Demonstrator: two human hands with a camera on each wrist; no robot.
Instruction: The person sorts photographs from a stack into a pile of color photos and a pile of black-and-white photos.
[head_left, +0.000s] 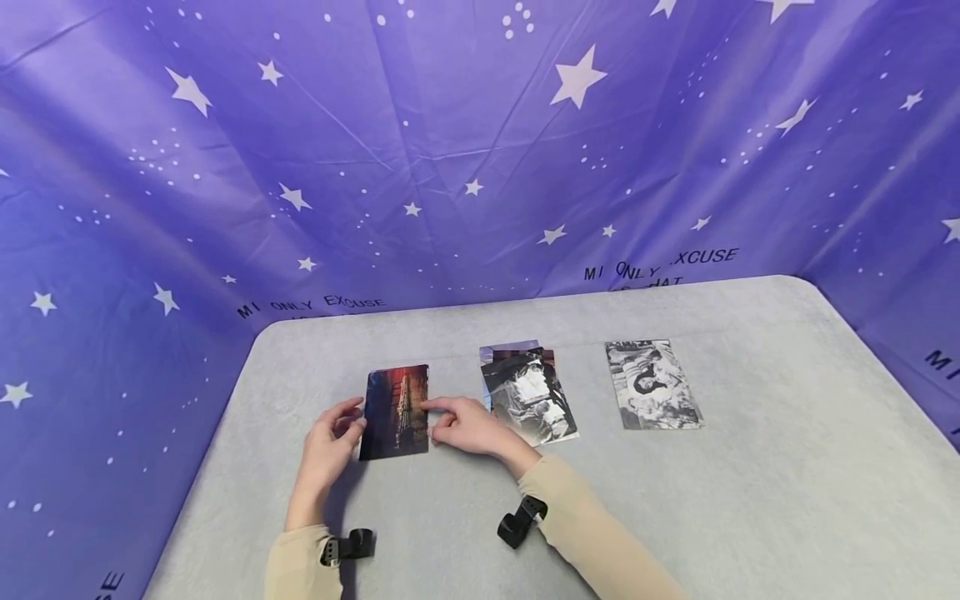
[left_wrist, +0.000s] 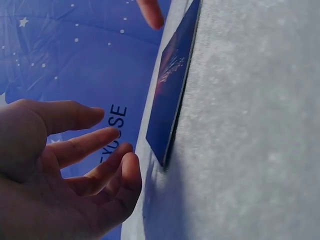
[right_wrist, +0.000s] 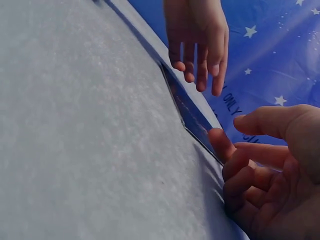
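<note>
A stack of photo cards (head_left: pixel 395 412) lies on the left part of the table. Its top picture is dark, with red and blue tones and a lit shape in the middle. My left hand (head_left: pixel 332 437) is at the stack's left edge, fingers loosely bent; the left wrist view shows this hand (left_wrist: pixel 80 165) with nothing in its grasp and a gap to the cards (left_wrist: pixel 172 85). From the right edge, my right hand (head_left: pixel 468 425) reaches in with its index finger out over the top card. In the right wrist view, a finger of this hand (right_wrist: pixel 275 175) appears at the cards' edge.
An uneven pile of photo cards (head_left: pixel 528 400), black-and-white on top, lies in the middle, close by my right hand. Farther right is another black-and-white photo card (head_left: pixel 654 387). A purple starry curtain (head_left: pixel 450 125) stands behind the grey table (head_left: pixel 780 467).
</note>
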